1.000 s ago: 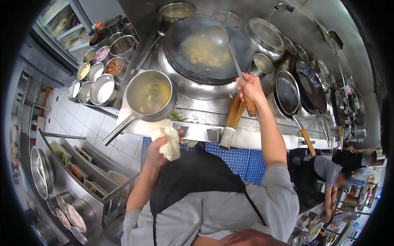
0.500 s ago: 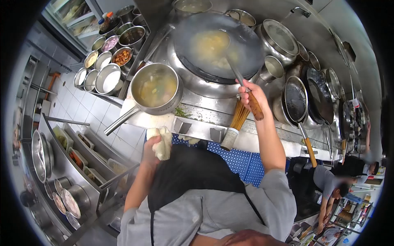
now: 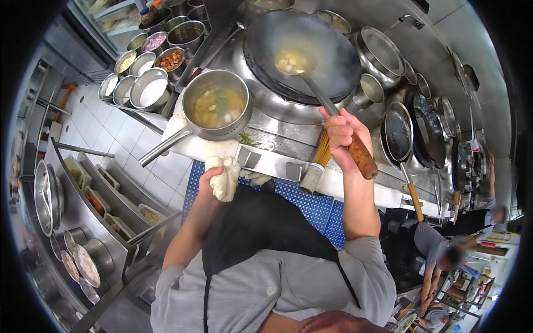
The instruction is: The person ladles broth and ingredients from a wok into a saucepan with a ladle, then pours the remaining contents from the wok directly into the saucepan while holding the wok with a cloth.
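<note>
My right hand (image 3: 347, 136) is closed around the wooden handle of a ladle (image 3: 317, 91). The ladle's bowl is full of yellowish broth with pale chunks and sits over the steaming wok (image 3: 336, 50). In my left hand (image 3: 210, 180) is a folded cream cloth (image 3: 223, 178), held in front of my apron. Between that hand and the wok stands a steel saucepan (image 3: 222, 133) with soup, greens and pale pieces in it. Its long handle points to the lower left. Steam partly veils the inside of the wok.
Steel tubs of ingredients (image 3: 150, 90) stand at the upper left. A bamboo brush (image 3: 315, 175) lies on the stove's front edge. On the right are stacked pans and a wooden-handled strainer (image 3: 398, 130). Food bins (image 3: 97, 202) line the left counter. Other people work at the lower right.
The ladle has come up from the wok's middle toward its near-left side, now filled. My right hand has moved slightly down and right. The left hand with the cloth has risen a little.
</note>
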{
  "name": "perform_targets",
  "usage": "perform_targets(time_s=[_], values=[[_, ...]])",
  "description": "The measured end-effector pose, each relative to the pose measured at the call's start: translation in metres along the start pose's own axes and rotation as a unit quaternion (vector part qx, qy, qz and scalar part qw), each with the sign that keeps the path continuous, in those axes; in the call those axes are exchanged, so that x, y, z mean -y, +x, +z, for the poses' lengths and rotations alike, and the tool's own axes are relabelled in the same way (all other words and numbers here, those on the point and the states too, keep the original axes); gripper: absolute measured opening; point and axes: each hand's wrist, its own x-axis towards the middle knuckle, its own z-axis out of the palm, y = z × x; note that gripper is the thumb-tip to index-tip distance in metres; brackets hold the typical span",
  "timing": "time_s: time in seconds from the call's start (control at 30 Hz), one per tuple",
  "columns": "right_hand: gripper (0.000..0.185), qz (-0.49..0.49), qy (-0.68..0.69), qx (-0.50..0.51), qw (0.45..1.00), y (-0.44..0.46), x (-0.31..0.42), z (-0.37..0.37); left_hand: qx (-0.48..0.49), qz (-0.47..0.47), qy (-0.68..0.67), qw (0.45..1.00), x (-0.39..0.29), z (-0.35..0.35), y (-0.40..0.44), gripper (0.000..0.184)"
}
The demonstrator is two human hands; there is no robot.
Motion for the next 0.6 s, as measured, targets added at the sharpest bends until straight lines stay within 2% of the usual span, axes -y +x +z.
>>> perform_targets(time_s=[0.1,0.23,0.3,0.37,0.6], values=[[0.049,0.014,-0.006,0.07,0.997,-0.011,-0.004,0.002,0.004,0.025,0.005,1.0,0.005,-0.005,-0.001,0.048],[0.052,0.038,0.01,0.101,0.994,-0.026,-0.019,0.01,-0.017,0.052,-0.013,0.998,0.011,0.007,-0.007,0.048],[0.054,0.06,0.029,0.118,0.991,-0.031,-0.028,0.011,-0.002,0.035,0.069,0.997,0.007,0.012,-0.01,0.049],[0.054,0.077,0.037,0.118,0.989,-0.036,-0.038,0.011,-0.016,0.009,0.11,0.994,0.005,0.01,-0.013,0.051],[0.053,0.127,0.037,0.103,0.986,-0.03,-0.069,-0.007,-0.032,0.08,0.075,0.993,0.004,0.014,-0.021,0.049]])
